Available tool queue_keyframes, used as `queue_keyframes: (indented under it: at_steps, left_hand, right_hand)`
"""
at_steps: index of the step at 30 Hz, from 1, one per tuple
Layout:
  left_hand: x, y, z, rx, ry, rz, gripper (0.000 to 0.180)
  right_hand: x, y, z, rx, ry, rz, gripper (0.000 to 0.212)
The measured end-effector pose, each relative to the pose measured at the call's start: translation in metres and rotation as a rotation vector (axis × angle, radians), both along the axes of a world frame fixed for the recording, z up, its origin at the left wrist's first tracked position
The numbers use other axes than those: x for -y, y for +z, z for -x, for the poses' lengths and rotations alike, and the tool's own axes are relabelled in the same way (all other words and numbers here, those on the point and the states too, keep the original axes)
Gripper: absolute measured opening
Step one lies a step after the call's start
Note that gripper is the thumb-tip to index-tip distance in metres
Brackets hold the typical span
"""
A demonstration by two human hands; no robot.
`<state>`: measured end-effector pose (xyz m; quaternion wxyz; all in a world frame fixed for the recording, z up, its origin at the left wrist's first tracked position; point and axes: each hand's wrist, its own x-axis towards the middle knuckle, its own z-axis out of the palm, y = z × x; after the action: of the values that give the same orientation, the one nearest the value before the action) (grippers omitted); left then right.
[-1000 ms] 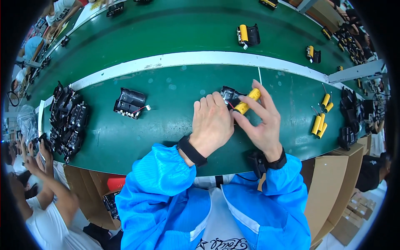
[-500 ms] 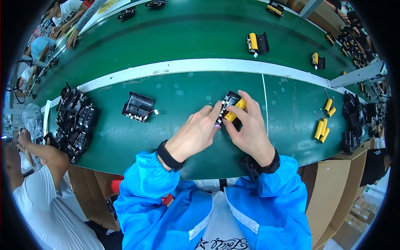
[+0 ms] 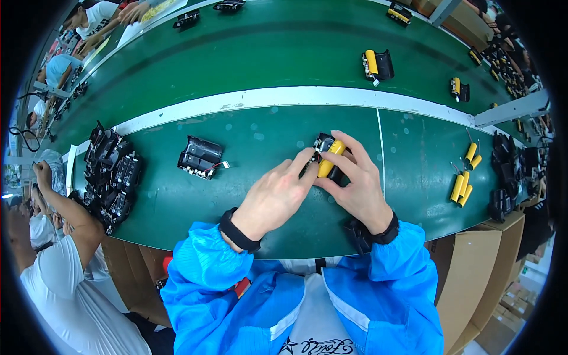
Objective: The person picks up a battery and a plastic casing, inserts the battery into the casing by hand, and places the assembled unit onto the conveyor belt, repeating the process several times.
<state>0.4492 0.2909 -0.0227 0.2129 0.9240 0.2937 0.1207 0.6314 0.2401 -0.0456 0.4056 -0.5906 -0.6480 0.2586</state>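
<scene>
Over the green table, both my hands close round one black plastic battery case (image 3: 323, 142) with a yellow cylindrical battery (image 3: 330, 161) in it. My left hand (image 3: 273, 194) grips the case's left edge, where pale contacts show beside the fingertips. With thumb and fingers, my right hand (image 3: 362, 188) clasps the battery and the right side of the case; the fingers hide part of both. Left of my hands lies another black case (image 3: 201, 157), with a thin red wire and a white connector (image 3: 225, 164). No yellow battery shows in that one.
Black cases are heaped (image 3: 110, 177) at the left; several loose yellow batteries (image 3: 459, 186) and more black cases (image 3: 502, 204) lie right. Beyond a white rail (image 3: 254, 97), a green belt (image 3: 266, 53) carries cases. Cardboard boxes (image 3: 473, 254) flank me. A co-worker (image 3: 74, 272) sits left.
The view has shifted slightly. My hands stay on the case, with my left fingers now further over its near end. The left co-worker's arm has risen; a far person's hand has moved.
</scene>
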Motion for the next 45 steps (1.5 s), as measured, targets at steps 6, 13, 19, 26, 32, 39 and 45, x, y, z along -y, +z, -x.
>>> queue_keyframes:
  at_steps: [6, 13, 19, 26, 32, 39, 45]
  left_hand:
    - [-0.012, -0.007, 0.004, 0.110, -0.061, 0.001, 0.046]
    - [-0.030, 0.003, 0.001, 0.277, 0.130, 0.603, 0.041]
    - [-0.042, -0.030, -0.039, 0.105, 0.272, 0.578, 0.026]
    - [-0.051, -0.029, -0.043, -0.019, 0.228, 0.534, 0.038]
    - [-0.060, -0.008, -0.058, -0.077, 0.190, 0.623, 0.046]
    - [-0.147, -0.009, -0.117, -0.127, 0.178, 0.497, 0.051]
    - [-0.264, -0.012, -0.149, -0.235, 0.295, 0.619, 0.051]
  right_hand:
    - [-0.005, 0.005, -0.002, 0.179, 0.065, -0.039, 0.046]
    - [-0.005, 0.003, 0.005, 0.158, 0.055, 0.017, 0.067]
    - [0.004, -0.010, 0.001, 0.164, -0.080, -0.019, 0.071]
    - [0.021, 0.011, -0.034, 0.136, -0.104, -0.109, 0.047]
    - [0.084, 0.016, -0.211, 0.797, -0.818, 0.148, 0.035]
    - [0.102, -0.020, -0.286, 0.854, -0.686, 0.195, 0.010]
    - [0.099, -0.013, -0.251, -0.132, -0.642, -0.117, 0.016]
